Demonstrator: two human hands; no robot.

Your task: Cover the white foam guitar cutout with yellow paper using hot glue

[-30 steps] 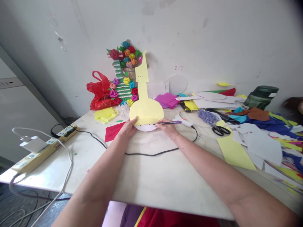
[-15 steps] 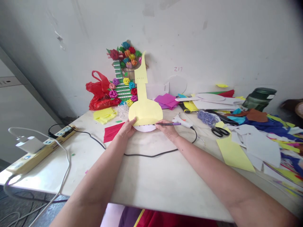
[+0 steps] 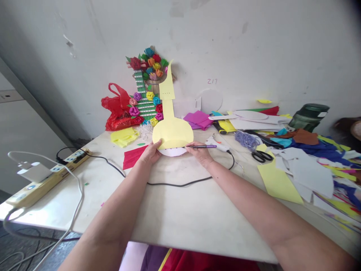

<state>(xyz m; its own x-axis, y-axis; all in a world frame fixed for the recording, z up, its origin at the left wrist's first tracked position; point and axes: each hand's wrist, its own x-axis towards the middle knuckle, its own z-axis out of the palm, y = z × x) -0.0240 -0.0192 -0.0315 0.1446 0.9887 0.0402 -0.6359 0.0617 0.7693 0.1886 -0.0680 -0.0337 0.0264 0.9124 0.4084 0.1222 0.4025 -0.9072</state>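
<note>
Left hand [image 3: 152, 152] grips yellow cutout [image 3: 172, 132]; right hand [image 3: 200, 153], opposite, holds pen [image 3: 204, 146].

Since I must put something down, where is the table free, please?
Free: between left forearm and right forearm, from black cable to near table edge; also between white cable and left forearm, besides tiny scraps. Crowded: right side, with scissors and paper pieces.

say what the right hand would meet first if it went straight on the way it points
Most likely the yellow paper cutout, just ahead of the right hand; whether the fingertips touch it is hard to tell.
</note>
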